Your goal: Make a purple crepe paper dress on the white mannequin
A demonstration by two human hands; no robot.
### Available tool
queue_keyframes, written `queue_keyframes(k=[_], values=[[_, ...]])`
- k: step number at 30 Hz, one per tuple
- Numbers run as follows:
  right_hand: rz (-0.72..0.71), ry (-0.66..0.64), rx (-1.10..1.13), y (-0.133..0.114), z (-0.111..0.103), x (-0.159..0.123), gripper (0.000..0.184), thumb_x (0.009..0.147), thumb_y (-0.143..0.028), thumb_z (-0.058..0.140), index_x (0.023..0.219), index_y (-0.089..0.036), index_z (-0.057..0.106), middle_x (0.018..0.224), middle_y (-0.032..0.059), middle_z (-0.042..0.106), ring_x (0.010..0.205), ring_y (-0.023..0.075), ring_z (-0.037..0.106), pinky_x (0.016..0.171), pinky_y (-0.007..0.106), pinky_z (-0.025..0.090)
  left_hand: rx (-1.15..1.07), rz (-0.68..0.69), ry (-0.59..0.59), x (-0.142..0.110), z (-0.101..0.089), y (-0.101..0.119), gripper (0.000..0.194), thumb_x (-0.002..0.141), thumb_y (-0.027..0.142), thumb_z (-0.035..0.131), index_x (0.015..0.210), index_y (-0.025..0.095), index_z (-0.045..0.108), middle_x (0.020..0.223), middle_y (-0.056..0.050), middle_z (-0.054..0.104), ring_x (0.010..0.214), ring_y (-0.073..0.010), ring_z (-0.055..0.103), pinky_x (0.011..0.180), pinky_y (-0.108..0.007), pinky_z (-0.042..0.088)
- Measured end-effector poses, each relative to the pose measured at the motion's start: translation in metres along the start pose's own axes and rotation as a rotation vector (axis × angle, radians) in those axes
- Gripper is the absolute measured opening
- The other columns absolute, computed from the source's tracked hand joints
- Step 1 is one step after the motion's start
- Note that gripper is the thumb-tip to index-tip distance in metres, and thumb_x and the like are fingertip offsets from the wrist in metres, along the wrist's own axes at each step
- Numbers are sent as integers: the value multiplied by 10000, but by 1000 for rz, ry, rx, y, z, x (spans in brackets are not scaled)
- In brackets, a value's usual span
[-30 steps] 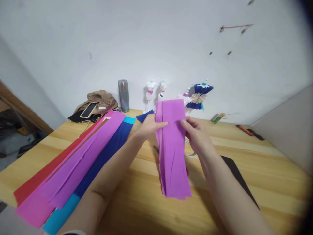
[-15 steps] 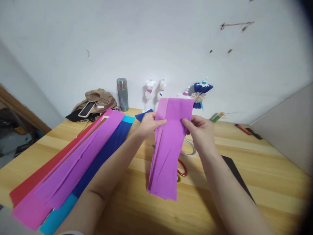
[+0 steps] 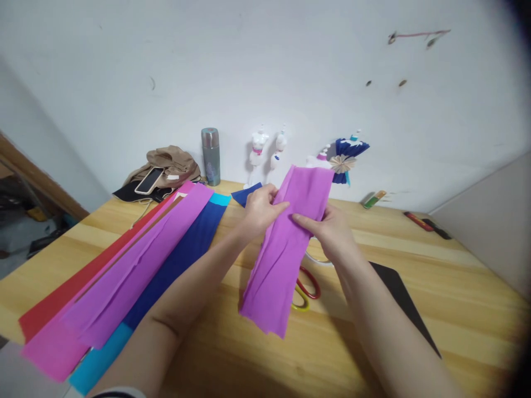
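Observation:
A folded strip of purple crepe paper (image 3: 280, 265) hangs tilted above the table, its lower end leaning to the left. My left hand (image 3: 262, 210) grips its left edge, thumb on the front face and fingers behind. On the opposite edge, my right hand (image 3: 327, 226) pinches it with the thumb on top; the other fingers are hidden behind the paper. Partly covered by the strip, scissors with red and yellow handles (image 3: 309, 287) lie on the table below. A white ring (image 3: 318, 258), perhaps a tape roll, shows beneath my right hand.
Long red, pink, purple and blue crepe paper strips (image 3: 166, 243) lie at the left. Along the wall stand a grey thermos (image 3: 211, 157), small white dress-form figures (image 3: 258, 152) and one in pleated blue paper (image 3: 350, 148). A phone (image 3: 150, 181) rests by a brown cloth. A black board (image 3: 400, 298) lies right.
The purple strip has tilted, its lower end swinging left and its top right. My right thumb has slid inward across it. More of the scissor handles now shows.

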State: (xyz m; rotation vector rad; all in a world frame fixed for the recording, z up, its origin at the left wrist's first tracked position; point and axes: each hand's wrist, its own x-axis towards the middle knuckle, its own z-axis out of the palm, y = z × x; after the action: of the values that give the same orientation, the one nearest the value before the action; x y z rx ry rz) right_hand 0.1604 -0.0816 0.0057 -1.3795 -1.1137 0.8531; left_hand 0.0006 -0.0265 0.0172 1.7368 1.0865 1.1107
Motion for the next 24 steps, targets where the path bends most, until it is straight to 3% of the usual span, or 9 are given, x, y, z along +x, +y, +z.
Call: queue_keyframes(k=[3,7,10,13,15,18,22,24], values=[[-39,20,49,-2,-1,-1,424,570,-388,860,925,-193,735,956,116,788,862,330,744,752,465,600,-109,20,-54,1,1,3,138,738,189,725,765,167,592,752,15,647,729,-128,596,688,-255,458],[-50,0,83,-4,-2,-4,383,583,-388,858,900,-209,736,915,88,792,800,297,742,703,433,600,-330,-18,-186,2,-6,8,145,774,179,723,838,150,596,728,17,644,605,-88,572,586,-223,436],[-71,-23,74,-3,-2,-4,332,592,-373,859,855,-215,733,850,67,785,730,269,731,642,395,584,-458,-86,-300,1,-13,14,179,835,266,710,878,151,580,635,39,600,481,-64,525,489,-202,392],[-113,-2,76,0,-2,-2,309,601,-362,847,842,-210,727,815,58,776,701,255,720,613,372,568,-592,-160,-385,1,-16,17,254,885,372,675,937,148,566,713,-6,668,510,-81,599,502,-208,440],[-123,14,87,1,-2,-2,310,600,-358,841,847,-207,730,816,57,775,698,247,715,615,366,564,-605,-170,-372,2,-15,15,237,878,330,689,937,145,554,747,-23,692,529,-86,624,520,-211,461],[-118,1,95,0,-2,-3,297,603,-365,843,833,-210,740,812,53,775,685,231,704,618,356,560,-524,-136,-306,3,-10,10,194,836,198,708,927,151,543,637,27,647,494,-81,599,506,-199,439],[-70,-23,146,-3,1,-6,300,569,-369,868,806,-225,754,790,36,775,656,213,690,612,349,564,-468,-110,-264,4,-8,3,199,813,183,707,957,149,574,535,88,537,420,-48,464,455,-187,319],[-47,-43,185,-3,3,-7,325,541,-368,882,810,-232,760,792,31,778,650,212,688,615,356,571,-468,-117,-318,5,-10,0,174,792,225,727,888,138,611,548,86,503,419,-28,381,444,-193,239]])
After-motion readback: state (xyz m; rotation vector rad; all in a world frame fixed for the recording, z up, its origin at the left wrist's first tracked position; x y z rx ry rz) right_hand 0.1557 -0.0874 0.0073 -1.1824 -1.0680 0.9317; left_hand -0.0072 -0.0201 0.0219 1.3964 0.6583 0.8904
